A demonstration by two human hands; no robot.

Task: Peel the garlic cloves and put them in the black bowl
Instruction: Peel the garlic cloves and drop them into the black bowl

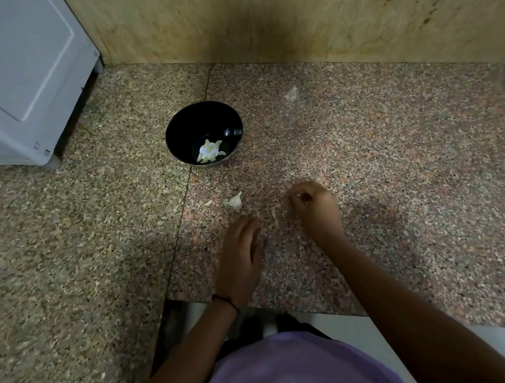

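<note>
Left hand [242, 253] is resting slack-fingered on the tabletop [416, 164] near a garlic clove [235, 200]. Right hand [316, 207] is hovering, fingers curled; gripping anything, I cannot tell. Peeled cloves [210, 152] are sitting in the black bowl [183, 129].

I see a speckled stone counter [397, 141] meeting a tan wall [254, 9] — a dark shadow sits on that wall. A white box [8, 78] — maybe a fridge — stands far left.
</note>
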